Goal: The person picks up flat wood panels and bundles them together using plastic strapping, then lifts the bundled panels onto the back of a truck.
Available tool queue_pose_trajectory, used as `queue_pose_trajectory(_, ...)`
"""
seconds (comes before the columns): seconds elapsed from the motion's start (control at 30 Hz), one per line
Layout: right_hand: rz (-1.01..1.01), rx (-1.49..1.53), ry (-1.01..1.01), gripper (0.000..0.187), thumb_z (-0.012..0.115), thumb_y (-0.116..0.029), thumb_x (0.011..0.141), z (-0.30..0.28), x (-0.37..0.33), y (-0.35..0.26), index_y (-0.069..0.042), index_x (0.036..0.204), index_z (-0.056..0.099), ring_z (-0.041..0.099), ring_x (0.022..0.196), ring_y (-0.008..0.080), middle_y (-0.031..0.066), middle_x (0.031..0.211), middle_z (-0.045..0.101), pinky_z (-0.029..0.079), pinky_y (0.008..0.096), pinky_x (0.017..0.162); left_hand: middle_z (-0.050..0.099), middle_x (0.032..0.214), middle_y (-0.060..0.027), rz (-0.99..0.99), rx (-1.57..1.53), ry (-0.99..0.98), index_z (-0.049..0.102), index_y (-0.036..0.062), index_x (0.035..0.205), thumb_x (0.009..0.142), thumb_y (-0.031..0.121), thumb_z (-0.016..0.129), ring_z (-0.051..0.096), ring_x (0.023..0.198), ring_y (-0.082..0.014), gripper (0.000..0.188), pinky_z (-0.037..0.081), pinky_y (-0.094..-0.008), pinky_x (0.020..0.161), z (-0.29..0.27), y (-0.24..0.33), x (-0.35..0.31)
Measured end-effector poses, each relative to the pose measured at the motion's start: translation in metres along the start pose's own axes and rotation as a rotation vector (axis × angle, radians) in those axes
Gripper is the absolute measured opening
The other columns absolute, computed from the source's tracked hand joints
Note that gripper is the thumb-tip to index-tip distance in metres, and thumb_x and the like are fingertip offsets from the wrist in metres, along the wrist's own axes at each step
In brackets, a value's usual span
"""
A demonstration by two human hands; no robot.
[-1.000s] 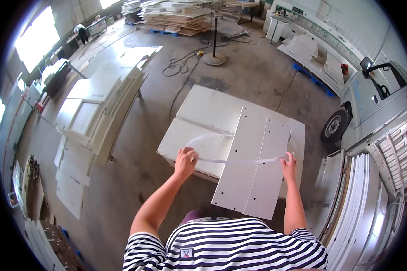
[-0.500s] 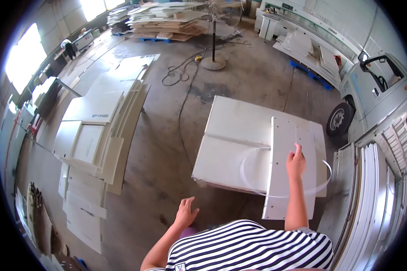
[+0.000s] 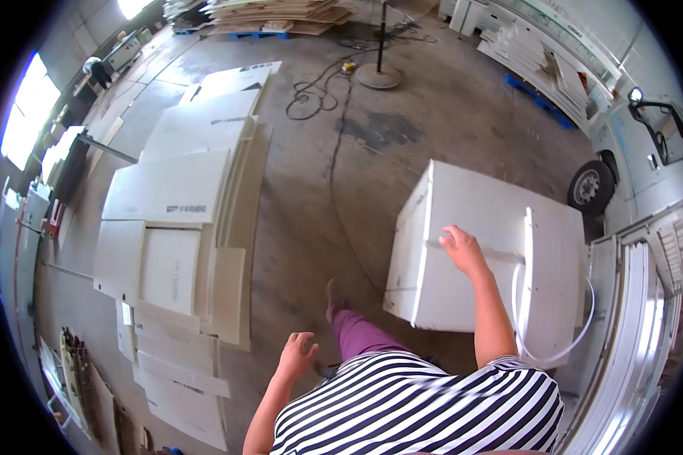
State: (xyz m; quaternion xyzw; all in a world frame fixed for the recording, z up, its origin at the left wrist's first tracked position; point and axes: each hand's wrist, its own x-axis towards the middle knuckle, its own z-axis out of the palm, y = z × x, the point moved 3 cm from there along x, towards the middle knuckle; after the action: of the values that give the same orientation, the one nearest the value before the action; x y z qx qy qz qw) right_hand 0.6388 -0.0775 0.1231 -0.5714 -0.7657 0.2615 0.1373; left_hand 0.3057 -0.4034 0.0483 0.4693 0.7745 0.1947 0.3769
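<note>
The right hand (image 3: 461,249) shows above a white, boxlike worktop (image 3: 474,201), the left hand (image 3: 299,353) above the floor (image 3: 303,227).
Both hands are empty, fingers loosely curled; whether the right one touches anything cannot be told. The left hand hangs apart from the worktop's near left corner. A white panel (image 3: 550,284) lies along the right part and juts past the near edge, with a looped white strip (image 3: 593,303) across it. White boards (image 3: 167,186) lie stacked to the left; a truck (image 3: 641,140) stands beyond the far right corner.

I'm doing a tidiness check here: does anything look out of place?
Yes: a dark cable lies in untidy loops on the floor, with a dark patch, perhaps a stain, nearby. A white strip loops over the white panel and past its edge.
</note>
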Motion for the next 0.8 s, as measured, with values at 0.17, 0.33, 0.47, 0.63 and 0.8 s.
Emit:
queue_pose_trajectory(0.17,0.045,0.12,-0.163,0.033,0.056,-0.031,0.087,0.082,0.093,-0.026,-0.005,0.107,0.057,0.059,0.097,0.0354,0.0197,0.1,0.063,0.047,0.0424,0.083,0.055,0.108,-0.0173,-0.032,-0.007,-0.143,0.059,0.0073,0.11,0.084,0.024,0.063,0.06,0.094,-0.0313,0.03,0.05,-0.0378,0.081,-0.06,-0.01,0.097)
queue_pose_trajectory(0.33,-0.186,0.164,-0.493,0.038,0.054,-0.034,0.087,0.136,0.171,-0.145,-0.006,0.112,0.056,0.058,0.101,0.0343,0.0178,0.106,0.063,0.046,0.0412,0.088,0.059,0.1,-0.0164,-0.074,-0.038,-0.125,0.061,0.0064,0.107,0.083,0.024,0.063,0.063,0.088,-0.0293,0.029,0.051,-0.0367,0.079,-0.127,-0.013,0.204)
queue_pose_trajectory(0.47,-0.286,0.258,-0.732,0.037,0.052,-0.032,0.088,0.157,0.264,-0.194,-0.005,0.112,0.056,0.058,0.102,0.0339,0.018,0.107,0.062,0.046,0.0411,0.088,0.06,0.099,-0.0173,-0.03,0.041,-0.21,0.063,0.0041,0.105,0.084,0.024,0.062,0.062,0.089,-0.0294,0.029,0.05,-0.0361,0.08,-0.162,0.006,0.312)
queue_pose_trajectory(0.63,-0.19,0.038,-0.522,0.033,0.054,-0.032,0.087,0.201,0.408,-0.125,-0.005,0.104,0.06,0.06,0.096,0.0338,0.0175,0.101,0.064,0.047,0.042,0.083,0.061,0.103,-0.018,-0.011,-0.106,-0.339,0.062,0.0037,0.108,0.086,0.028,0.061,0.064,0.092,-0.0276,0.032,0.05,-0.035,0.082,-0.196,0.042,0.464)
queue_pose_trajectory(0.8,0.438,0.217,-0.498,0.032,0.055,-0.035,0.085,0.199,0.468,-0.003,-0.005,0.079,0.064,0.065,0.075,0.0298,0.0169,0.076,0.066,0.049,0.0408,0.069,0.066,0.099,-0.0164,-0.056,-0.202,-0.353,0.062,0.0024,0.108,0.086,0.026,0.059,0.064,0.093,-0.0267,0.032,0.049,-0.0341,0.082,-0.243,0.08,0.608)
